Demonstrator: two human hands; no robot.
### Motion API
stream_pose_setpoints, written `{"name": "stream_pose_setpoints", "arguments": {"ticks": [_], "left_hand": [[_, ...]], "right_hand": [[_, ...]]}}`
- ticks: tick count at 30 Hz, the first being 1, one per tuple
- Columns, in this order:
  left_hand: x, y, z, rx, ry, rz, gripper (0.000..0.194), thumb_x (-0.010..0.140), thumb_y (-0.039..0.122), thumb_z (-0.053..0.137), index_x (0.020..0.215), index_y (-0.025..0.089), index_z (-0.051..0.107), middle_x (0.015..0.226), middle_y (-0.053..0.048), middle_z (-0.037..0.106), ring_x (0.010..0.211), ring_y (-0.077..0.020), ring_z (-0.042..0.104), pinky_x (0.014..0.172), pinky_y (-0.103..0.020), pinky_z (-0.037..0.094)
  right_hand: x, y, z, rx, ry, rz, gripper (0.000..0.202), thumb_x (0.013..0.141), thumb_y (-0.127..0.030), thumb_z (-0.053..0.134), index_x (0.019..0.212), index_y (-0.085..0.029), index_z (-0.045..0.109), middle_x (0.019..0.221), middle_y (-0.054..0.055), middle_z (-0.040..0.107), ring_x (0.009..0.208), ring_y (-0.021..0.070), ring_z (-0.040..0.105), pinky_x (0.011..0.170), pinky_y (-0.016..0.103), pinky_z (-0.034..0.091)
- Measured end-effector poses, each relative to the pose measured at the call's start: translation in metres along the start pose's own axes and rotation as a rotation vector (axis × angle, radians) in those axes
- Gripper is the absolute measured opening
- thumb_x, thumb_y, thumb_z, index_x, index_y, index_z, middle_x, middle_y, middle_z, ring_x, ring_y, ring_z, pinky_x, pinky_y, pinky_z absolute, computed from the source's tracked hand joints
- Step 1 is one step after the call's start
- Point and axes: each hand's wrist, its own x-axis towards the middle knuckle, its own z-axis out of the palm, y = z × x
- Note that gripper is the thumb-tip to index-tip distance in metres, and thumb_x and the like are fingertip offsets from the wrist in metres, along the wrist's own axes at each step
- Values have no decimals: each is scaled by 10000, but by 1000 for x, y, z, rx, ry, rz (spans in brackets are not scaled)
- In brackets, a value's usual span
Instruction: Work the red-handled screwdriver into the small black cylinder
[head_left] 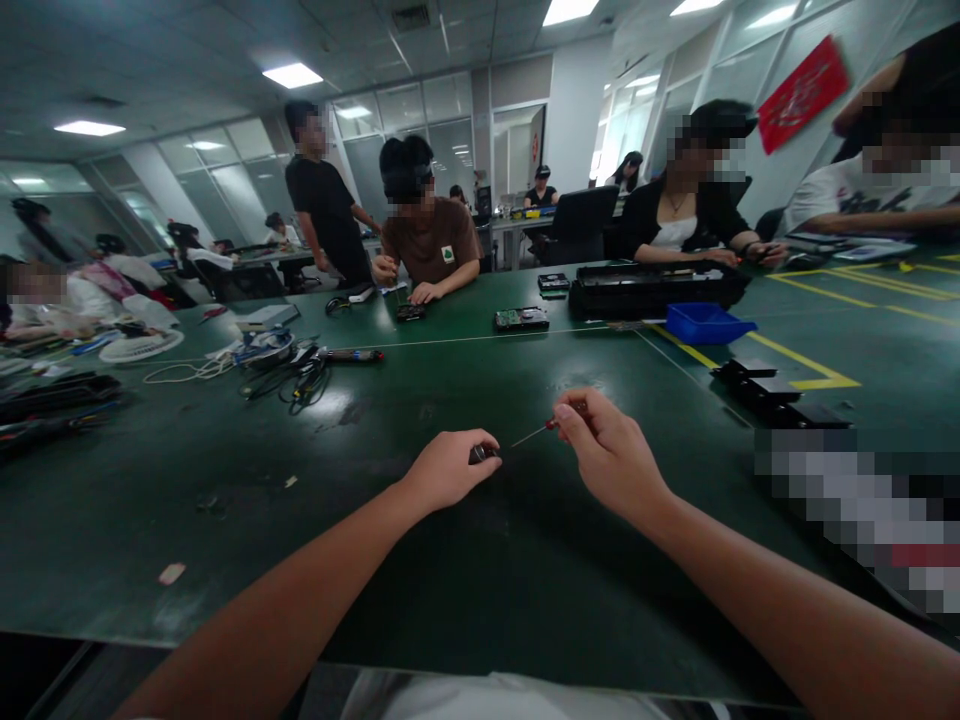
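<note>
Red banner (804, 95): pale markings, unreadable
Brown shirt (420, 242): white patch (448, 254) with green mark, lettering illegible
White shirt (840, 198): dark print, illegible
Paper scrap (171, 574) near bench (247, 560)'s near edge, left: nothing legible

A: Which details are obscured at the left fingers (480, 437)?
B: They cover most of the small dark part (480, 456); its type cannot be determined.
A: At the right fingers (592, 405)?
B: The screwdriver (531, 436) has its handle largely enclosed; full handle shape is hidden.
A: To the right of these fingers?
B: A pixelated object (855, 510), unidentifiable. The right forearm (750, 565) is cut off by the frame edge.
A: Left of the left fingers?
B: Markings on the paper scrap (172, 573) are too small to read.
</note>
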Motion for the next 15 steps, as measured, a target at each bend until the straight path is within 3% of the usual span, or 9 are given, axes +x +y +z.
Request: {"name": "stream_pose_setpoints", "arguments": {"ticks": [5, 9, 15], "left_hand": [[5, -9, -10, -185, 106, -61, 242, 850, 379, 653, 1032, 243, 736, 1049, -25, 720, 940, -196, 643, 848, -312, 467], [12, -23, -22, -422, 222, -175, 299, 853, 400, 622, 1068, 225, 735, 975, -57, 721, 729, -151, 605, 678, -275, 459], [22, -51, -56, -816, 485, -343, 291, 814, 320, 611, 1048, 181, 713, 905, -60, 637, 599, -93, 515, 417, -178, 256]], "right_hand": [[-1, 1, 0, 13, -2, -9, 209, 991, -369, 446, 954, -210, 577, 766, 19, 637, 695, 173, 614, 630, 304, 442], [0, 1, 0, 15, -24, -14, 220, 992, -375, 441, 954, -208, 578, 771, 22, 637, 699, 177, 614, 620, 304, 439], [0, 1, 0, 2, -44, -4, 234, 991, -377, 429, 938, -203, 577, 740, 16, 624, 674, 175, 605, 614, 308, 432]]}}
